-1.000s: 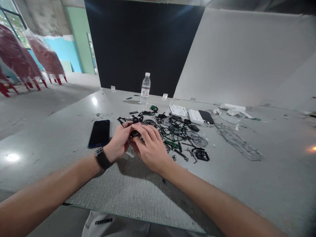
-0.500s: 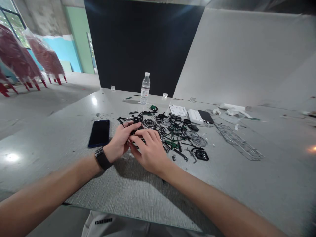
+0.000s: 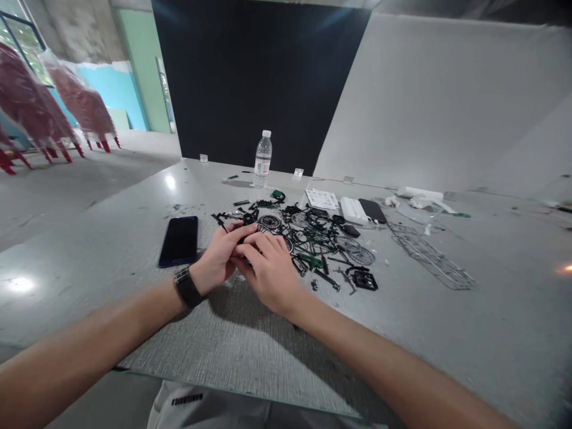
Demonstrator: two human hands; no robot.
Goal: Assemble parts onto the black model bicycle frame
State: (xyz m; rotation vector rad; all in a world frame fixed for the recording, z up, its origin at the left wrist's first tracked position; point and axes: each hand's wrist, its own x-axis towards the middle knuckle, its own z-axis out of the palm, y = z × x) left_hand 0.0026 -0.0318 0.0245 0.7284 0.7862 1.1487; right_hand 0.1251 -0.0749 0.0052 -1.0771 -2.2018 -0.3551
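My left hand [image 3: 218, 255], with a dark watch band on its wrist, is closed around a black model bicycle part [image 3: 220, 220]. A thin end of that part sticks out above the fingers. My right hand [image 3: 273, 274] meets it from the other side, its fingertips pinched together on the same part. Much of the held part is hidden behind the fingers. Just beyond the hands lie small spoked wheels [image 3: 270, 222] and other black bicycle pieces. A green piece [image 3: 311, 261] lies to the right of my right hand, and larger grey spoked wheels [image 3: 357, 250] lie further right.
A phone [image 3: 179, 241] lies left of my hands. Behind the parts stands a water bottle [image 3: 262, 162]. A printed sheet [image 3: 322, 199], a white box-shaped device [image 3: 353, 210] and a grey sprue frame [image 3: 431, 256] lie to the right. A black panel [image 3: 263, 83] rises behind the table.
My fingers have shifted slightly around the held part, and its upper end shows a little differently. The things on the table have stayed put.
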